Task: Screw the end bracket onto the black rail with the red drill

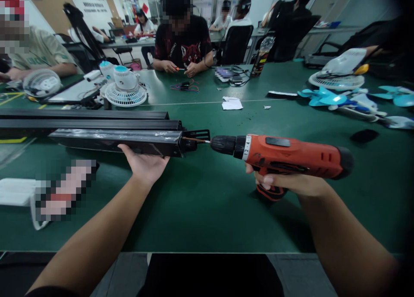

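Note:
My right hand (274, 180) is wrapped round the handle of an orange and black cordless drill (297, 154), which points left. Its long thin bit (197, 140) reaches to the end of a long black rectangular housing (119, 140) with glossy film on it. Whether the tip sits in a screw I cannot tell. From that end juts a black slotted bracket (197, 134). My left hand (147, 163) supports the housing from the near side and below, thumb against its face; the other fingers are hidden under it.
Two more black bars (84, 120) lie just behind the housing. A phone (71, 189) and a white mask (17, 191) are at left. White fan parts (126, 92), blue blades (323, 97), paper (232, 103) and a bottle (262, 55) stand farther back. A person (183, 42) works opposite.

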A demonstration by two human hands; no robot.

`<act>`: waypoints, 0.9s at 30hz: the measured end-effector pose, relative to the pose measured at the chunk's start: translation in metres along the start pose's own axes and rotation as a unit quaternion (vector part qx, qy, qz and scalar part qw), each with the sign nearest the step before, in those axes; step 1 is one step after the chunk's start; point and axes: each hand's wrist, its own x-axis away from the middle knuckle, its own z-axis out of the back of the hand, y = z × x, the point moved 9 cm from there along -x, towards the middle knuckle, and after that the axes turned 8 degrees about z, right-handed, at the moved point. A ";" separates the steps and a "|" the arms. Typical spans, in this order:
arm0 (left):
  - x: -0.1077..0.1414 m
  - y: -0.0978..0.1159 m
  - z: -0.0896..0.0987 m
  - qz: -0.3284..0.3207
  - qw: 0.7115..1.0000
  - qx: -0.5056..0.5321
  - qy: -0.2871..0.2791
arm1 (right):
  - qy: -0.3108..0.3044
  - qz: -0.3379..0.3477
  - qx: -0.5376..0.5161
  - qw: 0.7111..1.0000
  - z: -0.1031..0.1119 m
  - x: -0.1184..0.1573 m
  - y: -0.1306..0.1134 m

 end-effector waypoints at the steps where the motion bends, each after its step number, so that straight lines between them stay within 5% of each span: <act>1: 0.000 0.000 0.000 -0.001 1.000 -0.002 0.002 | 0.001 0.001 0.001 1.000 0.000 0.000 0.000; 27: 0.001 0.000 0.001 -0.004 1.000 -0.011 0.009 | 0.001 -0.015 -0.008 1.000 -0.003 0.001 -0.004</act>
